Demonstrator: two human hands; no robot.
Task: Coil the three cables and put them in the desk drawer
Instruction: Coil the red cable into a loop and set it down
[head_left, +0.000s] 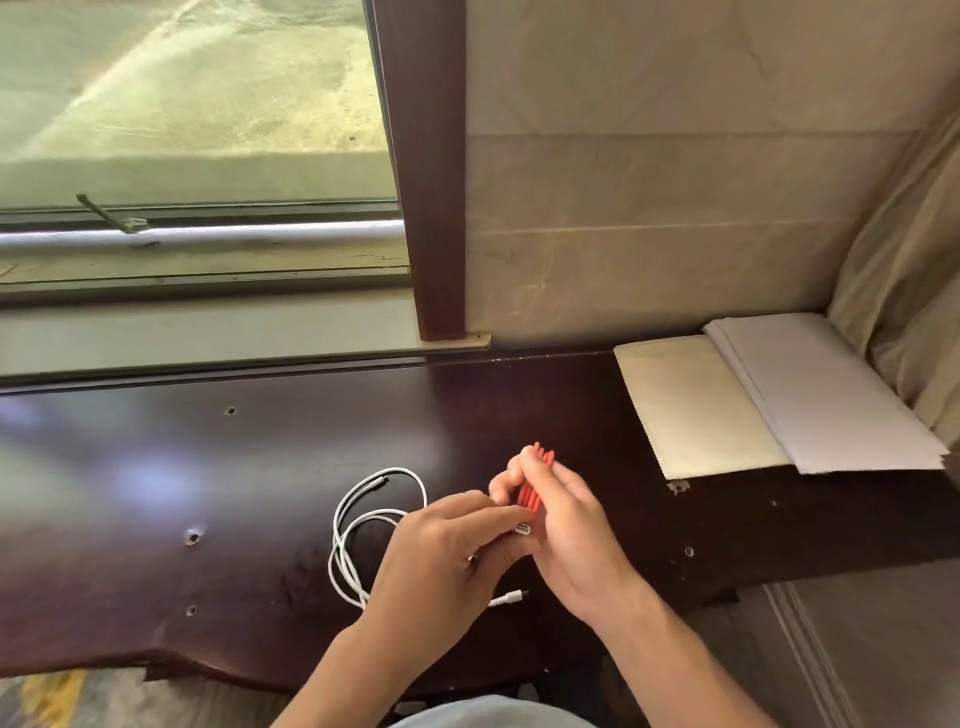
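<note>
Grip: both hands are up over the middle of the table, closed together on the red cable (531, 486), folded into a tight bundle of parallel strands.
Left hand (441, 561): fingers reach across to the right and pinch the lower part of the bundle, right beside a white connector tip (522, 529) poking out between the two hands.
Right hand (566, 535): fingers and thumb curl round the bundle and hold it upright, tilted a touch, with the red loop ends sticking out above the fingertips.
Window (197, 104): far left and up top, pale ground outside, a white pipe (208, 236) running along the sill.
Window frame (426, 166): a dark wooden post comes down to the back edge of the table.
Table (156, 493): dark, glossy wood, screw holes dotted about, front edge chipped at lower left.
White cable (363, 525): lying loose on the table just left of the hands, in a few rough loops, partly hidden under the left wrist; one plug end (511, 597) shows below the hands.
Third cable: cannot tell from this view where it is.
Cream sheet (696, 405): flat at the back right of the table, well apart from the hands.
White papers (831, 400): a stack lapping over the cream sheet's right edge.
Cloth (904, 270): beige folds hanging at far right, touching the papers.
</note>
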